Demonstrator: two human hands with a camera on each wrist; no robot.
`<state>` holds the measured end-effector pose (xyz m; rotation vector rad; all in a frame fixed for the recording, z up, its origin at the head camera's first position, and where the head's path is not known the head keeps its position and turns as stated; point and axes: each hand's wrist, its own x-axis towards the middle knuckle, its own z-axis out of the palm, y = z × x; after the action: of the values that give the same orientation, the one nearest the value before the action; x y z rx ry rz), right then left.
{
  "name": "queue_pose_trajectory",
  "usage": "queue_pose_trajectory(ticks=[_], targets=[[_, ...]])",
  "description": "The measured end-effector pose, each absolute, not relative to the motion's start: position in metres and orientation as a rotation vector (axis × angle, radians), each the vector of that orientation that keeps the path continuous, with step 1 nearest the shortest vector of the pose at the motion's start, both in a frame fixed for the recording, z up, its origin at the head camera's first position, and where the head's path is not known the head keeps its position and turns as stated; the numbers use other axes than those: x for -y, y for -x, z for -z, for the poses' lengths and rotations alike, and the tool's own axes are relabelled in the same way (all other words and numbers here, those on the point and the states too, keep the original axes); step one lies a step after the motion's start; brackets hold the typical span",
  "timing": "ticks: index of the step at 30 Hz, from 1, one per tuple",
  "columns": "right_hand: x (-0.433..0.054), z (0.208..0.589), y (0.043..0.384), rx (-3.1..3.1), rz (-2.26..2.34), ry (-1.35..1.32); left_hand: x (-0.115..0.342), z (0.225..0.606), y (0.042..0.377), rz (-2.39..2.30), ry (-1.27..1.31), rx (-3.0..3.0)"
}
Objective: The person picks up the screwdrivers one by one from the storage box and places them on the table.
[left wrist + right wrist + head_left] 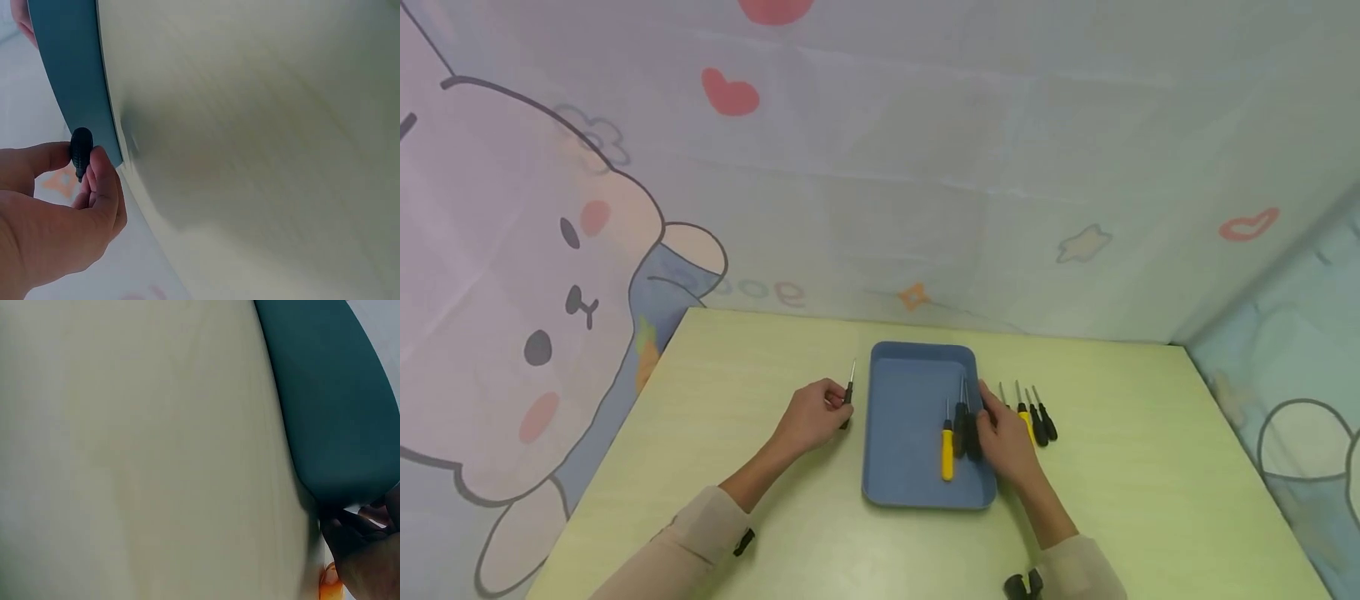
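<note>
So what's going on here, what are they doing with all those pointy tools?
A person's left grip pinches a black-handled screwdriver just left of a blue tray. The right grip is at the tray's right edge. Inside the tray lie a yellow-handled screwdriver and some with dark handles. More screwdrivers lie on the table to the right, partly hidden by the arm's end.

The person's left arm [711,521] slants up from the bottom left of the head view to the left hand [815,414] near centre, its thumb and curled fingers meeting in a pinch. The right arm [1052,521] leans up from the lower right to the right hand [1006,437], fingers toward the upper left; the right wrist view shows it dark and cropped
</note>
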<state>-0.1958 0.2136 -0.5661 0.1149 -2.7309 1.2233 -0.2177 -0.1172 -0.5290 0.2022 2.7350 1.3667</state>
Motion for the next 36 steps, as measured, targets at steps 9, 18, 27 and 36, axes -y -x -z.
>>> queue_pose_trajectory(ticks=[9, 18, 27, 36], targets=[[-0.213, 0.562, 0.195, 2.719, -1.257, -0.11, 0.116, 0.535, 0.217, -1.249, -0.186, -2.774], [-0.213, 0.565, 0.196, 2.72, -1.285, -0.098, 0.114, 0.545, 0.22, -1.132, -0.28, -2.861], [-0.212, 0.566, 0.195, 2.715, -1.278, -0.096, 0.111, 0.546, 0.216, -1.057, -0.294, -2.879], [-0.213, 0.558, 0.195, 2.757, -1.391, -0.046, 0.111, 0.546, 0.214, -1.053, -0.308, -2.901]])
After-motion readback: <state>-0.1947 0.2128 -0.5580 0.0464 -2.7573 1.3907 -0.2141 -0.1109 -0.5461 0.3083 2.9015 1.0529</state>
